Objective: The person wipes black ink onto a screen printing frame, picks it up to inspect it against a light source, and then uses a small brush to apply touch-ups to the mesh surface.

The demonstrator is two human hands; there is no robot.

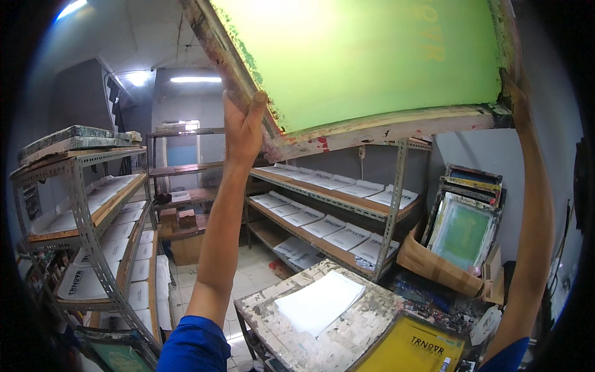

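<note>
Raised high in front of me is a large screen-printing frame with bright green mesh and a paint-stained wooden border. My left hand grips its lower left side, thumb toward me and the other fingers partly hidden behind the wood. At the lower right corner, my right hand is closed on the frame's edge, its fingers partly out of sight. The frame is tilted, and its top runs out of the picture. Light shines through the mesh, where faint lettering shows.
Below stands a paint-crusted table with white sheets on it. A yellow printing screen lies beside it. Metal shelves at left and racks behind hold printed white sheets. More screens lean at right in a cardboard box.
</note>
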